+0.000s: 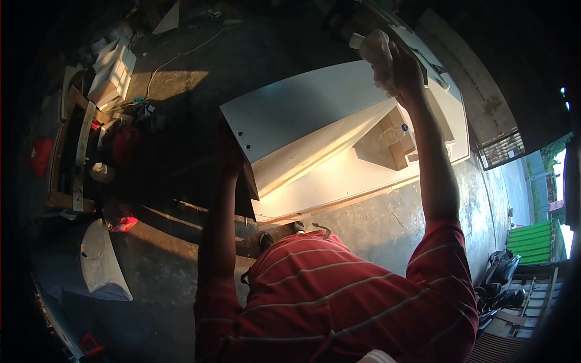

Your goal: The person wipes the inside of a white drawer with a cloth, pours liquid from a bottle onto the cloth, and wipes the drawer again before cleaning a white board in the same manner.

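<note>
My right hand (408, 74) is raised over the far right end of a white panelled cabinet piece (296, 103), closed around a crumpled whitish cloth (379, 55). At the piece's left end, my left hand (231, 154) is in deep shadow against the side edge. Its fingers are hidden, so its grip cannot be made out. Two small dark fittings or holes show on the top panel near that end. Inside the lower, sunlit part lies a clear plastic bottle (392, 135) with a blue cap, beside a small wooden divider (399, 155).
White boards (114, 72) are stacked at the far left, near a wooden frame (83, 157) and a red object (41, 156). A cable (181, 53) runs over the concrete floor. Behind my left side stands a pale curved panel (104, 260). Motorbikes (499, 278) are parked at the right.
</note>
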### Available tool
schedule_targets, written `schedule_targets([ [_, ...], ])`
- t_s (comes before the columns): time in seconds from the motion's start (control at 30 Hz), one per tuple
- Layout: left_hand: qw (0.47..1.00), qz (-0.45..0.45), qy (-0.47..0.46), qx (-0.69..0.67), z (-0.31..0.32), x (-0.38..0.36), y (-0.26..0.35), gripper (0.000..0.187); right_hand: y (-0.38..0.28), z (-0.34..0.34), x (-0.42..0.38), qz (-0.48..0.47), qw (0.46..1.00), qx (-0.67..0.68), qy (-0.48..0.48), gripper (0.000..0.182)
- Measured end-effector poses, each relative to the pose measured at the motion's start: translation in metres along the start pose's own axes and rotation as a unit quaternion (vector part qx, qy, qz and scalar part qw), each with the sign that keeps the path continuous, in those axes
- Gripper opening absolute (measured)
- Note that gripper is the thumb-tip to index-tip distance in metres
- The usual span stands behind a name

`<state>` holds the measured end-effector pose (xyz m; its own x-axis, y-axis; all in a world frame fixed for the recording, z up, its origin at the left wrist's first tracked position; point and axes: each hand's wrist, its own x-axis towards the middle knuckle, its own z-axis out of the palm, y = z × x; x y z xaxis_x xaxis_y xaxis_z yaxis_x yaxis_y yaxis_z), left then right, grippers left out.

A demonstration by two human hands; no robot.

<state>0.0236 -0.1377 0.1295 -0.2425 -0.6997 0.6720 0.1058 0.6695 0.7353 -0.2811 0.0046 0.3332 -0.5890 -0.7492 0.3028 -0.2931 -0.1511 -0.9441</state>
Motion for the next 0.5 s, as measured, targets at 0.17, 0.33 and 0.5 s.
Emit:
schedule_targets([
  [0.17,1.000,-0.006,0.007,-0.028,-0.002,-0.007,-0.022,0.029,-0.019,0.004,-0.001,0.005,0.994,-0.098,0.042,0.031],
  [0.33,0.996,-0.039,-0.042,0.063,-0.008,-0.016,-0.048,0.037,0.073,-0.009,0.008,-0.492,0.634,-0.578,-0.149,0.055],
  [0.5,0.954,-0.230,0.035,-0.187,-0.010,-0.017,-0.031,0.041,0.042,0.050,-0.051,-0.427,0.810,-0.336,-0.219,0.069],
])
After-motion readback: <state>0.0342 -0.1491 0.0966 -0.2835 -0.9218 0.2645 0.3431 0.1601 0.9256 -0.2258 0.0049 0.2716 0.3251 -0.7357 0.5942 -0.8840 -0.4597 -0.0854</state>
